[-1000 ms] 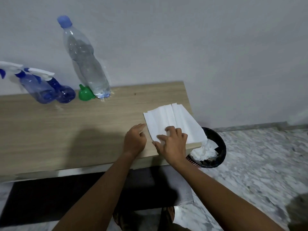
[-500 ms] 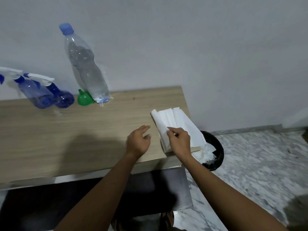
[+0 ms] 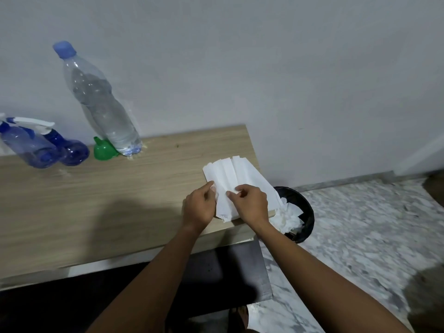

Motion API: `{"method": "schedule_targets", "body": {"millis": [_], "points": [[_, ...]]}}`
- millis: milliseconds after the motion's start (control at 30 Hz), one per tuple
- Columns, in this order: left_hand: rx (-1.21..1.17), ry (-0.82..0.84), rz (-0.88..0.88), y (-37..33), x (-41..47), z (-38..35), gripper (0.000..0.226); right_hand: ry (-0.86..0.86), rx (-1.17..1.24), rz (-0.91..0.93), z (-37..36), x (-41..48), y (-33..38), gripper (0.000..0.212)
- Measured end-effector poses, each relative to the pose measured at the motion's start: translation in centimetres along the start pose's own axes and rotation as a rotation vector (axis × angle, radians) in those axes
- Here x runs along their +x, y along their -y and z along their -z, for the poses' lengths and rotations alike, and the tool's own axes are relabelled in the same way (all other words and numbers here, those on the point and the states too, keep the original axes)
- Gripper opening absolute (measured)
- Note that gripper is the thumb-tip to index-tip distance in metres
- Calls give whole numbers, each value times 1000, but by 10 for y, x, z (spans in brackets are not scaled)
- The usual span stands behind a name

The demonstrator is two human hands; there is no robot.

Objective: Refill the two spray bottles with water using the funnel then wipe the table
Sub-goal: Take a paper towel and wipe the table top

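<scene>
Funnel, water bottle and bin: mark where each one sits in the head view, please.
funnel (image 3: 103,152), head view, on its green cone.
water bottle (image 3: 101,104), head view, on the middle of its clear body.
bin (image 3: 308,219), head view, on its black right wall.

Table (image 3: 108,200): spray bottles (image 3: 31,150) side by side at rear left; funnel (image 3: 103,151) right of them, against water bottle (image 3: 101,104) by the wall. Paper towel (image 3: 235,174) on right end, left hand (image 3: 198,205) at its left edge, right hand (image 3: 252,205) on it. Waste bin (image 3: 306,212) on floor beyond that end, crumpled paper (image 3: 288,218) inside
</scene>
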State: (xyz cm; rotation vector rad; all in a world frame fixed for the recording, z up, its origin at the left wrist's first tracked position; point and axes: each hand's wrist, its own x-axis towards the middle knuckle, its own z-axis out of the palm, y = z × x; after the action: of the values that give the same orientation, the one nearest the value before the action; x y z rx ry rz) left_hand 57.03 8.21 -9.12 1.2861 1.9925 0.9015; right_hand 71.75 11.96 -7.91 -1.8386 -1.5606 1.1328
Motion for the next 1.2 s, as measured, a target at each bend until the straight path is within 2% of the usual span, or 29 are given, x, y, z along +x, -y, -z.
{"method": "schedule_targets", "body": {"millis": [67,133,200,300,433,500,600,667,800,1000,1067,1200], "points": [[-35,-9,-34,2,-4,1,40,-12,-130,30,-4,-2,3,29],[-49,-8,-19,0,-7,5,31,-26,-167,28,-7,-3,4,11],[-68,-7,3,-1,-7,9,23,-51,-168,23,-8,-5,5,13],[-67,-6,7,-2,-9,14,41,-51,-154,18,-5,-7,7,19],[-81,-21,17,0,-7,18,40,-15,-53,21,-1,-6,13,20],[-65,-10,48,4,-5,18,46,-43,-13,35,2,-6,16,18],[-48,-2,106,7,-2,17,55,-95,-171,104,3,-8,17,12],[-55,11,100,9,-2,16,57,-33,-302,146,-3,-12,16,17],[-64,25,48,17,-6,21,59,70,-518,229,-19,-19,14,40],[-137,51,55,21,-10,32,59,78,-609,270,-31,-24,18,46],[-149,54,56,23,-8,33,57,82,-612,270,-34,-27,20,43],[-130,56,65,24,-5,34,57,34,-583,281,-35,-28,20,21]]}}
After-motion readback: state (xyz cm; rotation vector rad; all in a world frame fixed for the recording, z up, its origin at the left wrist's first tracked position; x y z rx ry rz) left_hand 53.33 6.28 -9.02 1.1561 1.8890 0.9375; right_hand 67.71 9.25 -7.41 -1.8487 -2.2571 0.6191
